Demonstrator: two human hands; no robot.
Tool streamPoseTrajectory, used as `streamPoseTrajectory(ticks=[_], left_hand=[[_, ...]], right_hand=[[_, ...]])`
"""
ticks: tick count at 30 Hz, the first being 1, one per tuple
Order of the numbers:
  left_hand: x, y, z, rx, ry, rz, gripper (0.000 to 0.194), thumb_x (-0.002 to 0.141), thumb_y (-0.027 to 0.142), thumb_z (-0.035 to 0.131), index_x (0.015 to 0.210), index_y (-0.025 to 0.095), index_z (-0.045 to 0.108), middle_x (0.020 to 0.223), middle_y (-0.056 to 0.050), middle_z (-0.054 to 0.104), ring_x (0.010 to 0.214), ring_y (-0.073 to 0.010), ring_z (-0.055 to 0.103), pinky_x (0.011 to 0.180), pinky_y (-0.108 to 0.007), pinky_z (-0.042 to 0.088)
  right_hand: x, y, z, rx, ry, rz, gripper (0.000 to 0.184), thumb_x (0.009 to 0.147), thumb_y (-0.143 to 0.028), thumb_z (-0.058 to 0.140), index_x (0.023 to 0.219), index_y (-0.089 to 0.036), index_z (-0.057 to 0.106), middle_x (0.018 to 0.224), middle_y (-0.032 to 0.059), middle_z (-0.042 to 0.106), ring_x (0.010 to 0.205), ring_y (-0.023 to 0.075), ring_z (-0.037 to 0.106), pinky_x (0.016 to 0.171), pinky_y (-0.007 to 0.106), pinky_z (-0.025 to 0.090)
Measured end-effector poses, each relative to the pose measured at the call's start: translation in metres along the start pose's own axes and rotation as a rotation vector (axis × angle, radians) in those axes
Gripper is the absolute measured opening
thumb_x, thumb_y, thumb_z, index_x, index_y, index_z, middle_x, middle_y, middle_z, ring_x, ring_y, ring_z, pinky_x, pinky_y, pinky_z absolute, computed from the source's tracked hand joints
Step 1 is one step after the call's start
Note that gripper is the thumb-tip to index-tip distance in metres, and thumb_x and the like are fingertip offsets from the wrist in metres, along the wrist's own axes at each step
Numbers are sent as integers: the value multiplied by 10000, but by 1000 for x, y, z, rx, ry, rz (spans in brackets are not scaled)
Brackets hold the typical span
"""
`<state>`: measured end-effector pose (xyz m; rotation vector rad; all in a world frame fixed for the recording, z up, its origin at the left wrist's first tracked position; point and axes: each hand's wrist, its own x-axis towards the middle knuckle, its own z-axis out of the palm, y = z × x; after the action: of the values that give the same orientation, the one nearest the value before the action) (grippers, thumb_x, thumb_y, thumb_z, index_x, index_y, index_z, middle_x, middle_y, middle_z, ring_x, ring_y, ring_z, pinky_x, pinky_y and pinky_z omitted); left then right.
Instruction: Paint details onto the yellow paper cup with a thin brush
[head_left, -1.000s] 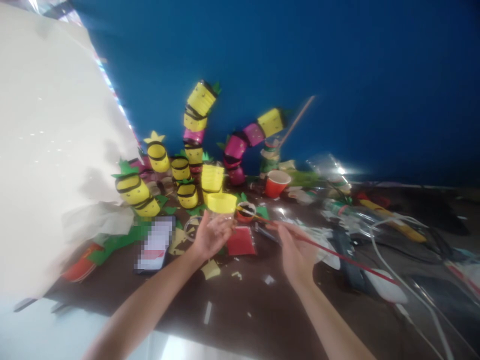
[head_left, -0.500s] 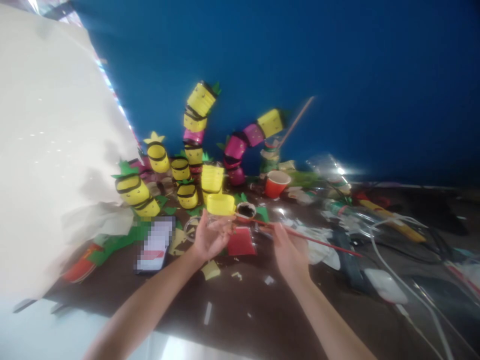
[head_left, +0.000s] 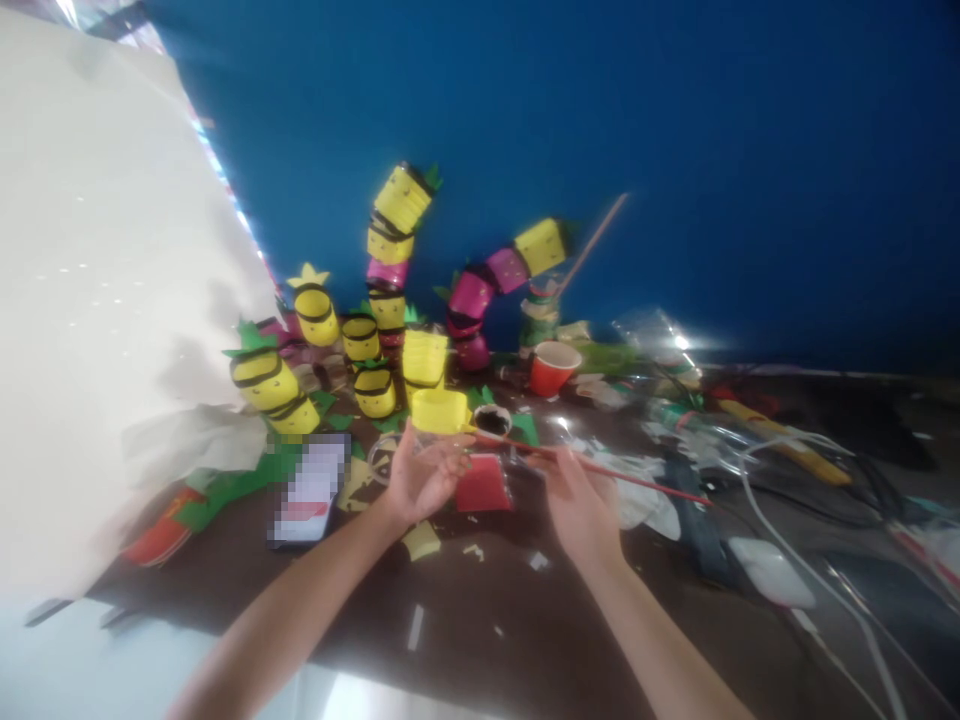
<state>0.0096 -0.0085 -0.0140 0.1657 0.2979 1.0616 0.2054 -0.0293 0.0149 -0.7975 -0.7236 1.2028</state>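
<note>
My left hand (head_left: pixel 421 478) is closed round a clear plastic cup with a yellow-painted band (head_left: pixel 439 411), held just above the dark table (head_left: pixel 480 610). My right hand (head_left: pixel 576 500) pinches a thin red paintbrush (head_left: pixel 630 477) whose tip reaches the cup's yellow band. A small pot of dark paint (head_left: pixel 492 420) stands just behind the brush tip. A red square piece (head_left: pixel 482 483) lies on the table between my hands.
Several yellow and pink painted cups with green paper leaves (head_left: pixel 390 300) are stacked at the back against a blue wall. A red paper cup (head_left: pixel 553 367), a phone (head_left: pixel 311 490), white cables (head_left: pixel 780 470) and scraps litter the table. A large white sheet (head_left: pixel 97 300) stands at the left.
My right hand moved left and brought the brush tip from the paint pot area to the cup's yellow band. The left hand raised the cup slightly.
</note>
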Motion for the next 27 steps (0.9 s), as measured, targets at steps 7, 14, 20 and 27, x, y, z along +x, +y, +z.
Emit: streamPoseTrajectory(ticks=[7,14,20,27], left_hand=[[-1,-1,0,18,21,-20,500,867,525,468,975,67,638,812,-158,672,617,-150,589,497,-221,479],[-2,-1,8,-10,68,-7,472,889,488,428,968,68,630,826,-182,683,566,-125,552,453,-202,451],[-1,-1,6,-34,81,-65,471,849,476,494,947,39,639,721,-137,634,525,-103,498,429,-179,415],[-1,-1,2,-52,28,-86,471,839,503,530,907,50,643,690,-112,603,584,-123,524,485,-197,438]], right_hand=[[1,6,2,-120,70,57,342,598,-502,809,707,-191,718,562,23,701,558,185,668,604,316,531],[8,2,-3,14,18,-36,208,588,-389,825,672,-226,725,660,-4,719,593,158,667,671,314,543],[4,-2,-5,-27,-137,24,109,612,-332,794,675,-262,740,718,0,743,717,184,688,720,326,548],[-3,-4,0,-79,-150,69,143,637,-373,787,700,-257,732,723,8,742,690,188,689,728,347,551]])
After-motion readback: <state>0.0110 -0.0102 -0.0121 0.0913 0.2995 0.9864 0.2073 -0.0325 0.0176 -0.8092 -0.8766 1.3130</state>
